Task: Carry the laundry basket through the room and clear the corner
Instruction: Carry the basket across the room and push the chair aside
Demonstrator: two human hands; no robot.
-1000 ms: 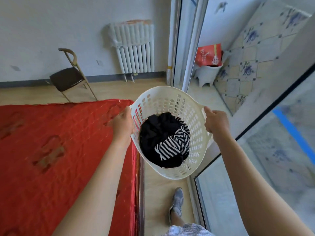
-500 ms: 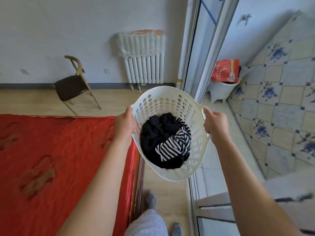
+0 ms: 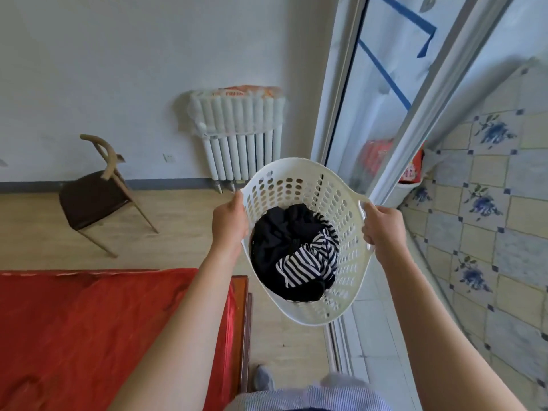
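**Basket held up between both hands**

We gripped the basket [image 3: 350,203] at its rim, our left hand [image 3: 229,222] clamped on one side and our right hand [image 3: 382,229] wrapped round the opposite handle. It hung between our hands, above the floor [image 3: 178,226]. Inside lay clothes [image 3: 292,250]. The bed [image 3: 89,327] lay below our left hand, the chair [image 3: 95,197] farther left, the radiator [image 3: 240,132] beyond.
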